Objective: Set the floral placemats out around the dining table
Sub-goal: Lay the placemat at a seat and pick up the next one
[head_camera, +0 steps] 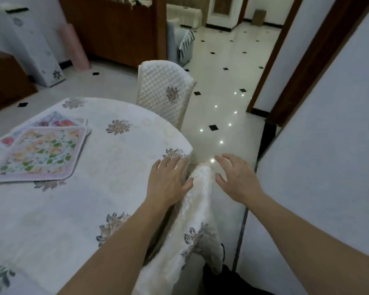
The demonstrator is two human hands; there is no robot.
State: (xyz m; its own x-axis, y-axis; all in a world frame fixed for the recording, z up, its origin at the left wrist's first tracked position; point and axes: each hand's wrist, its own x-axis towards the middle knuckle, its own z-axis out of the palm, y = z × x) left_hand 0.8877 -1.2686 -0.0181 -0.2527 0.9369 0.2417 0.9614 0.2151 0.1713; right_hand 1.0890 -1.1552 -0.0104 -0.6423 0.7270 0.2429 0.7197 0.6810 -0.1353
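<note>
Nothing readable is being shown here tbh: no words, brands or numbers, just flower prints being displayed on the placemats [41,155] at 9 o'clock and the tablecloth [119,167].

The table [115,116] wears a matt white cloth with printed flower sprigs, its hanging fold faintly sheened and embossed. The placemats [41,154] look like soft padded fabric with a floral print. The chair [164,90] has a quilted white cloth cover. The floor [222,71] is glossy tile, mirroring lights. The cabinet [115,28] is dark, smooth wood.
</note>
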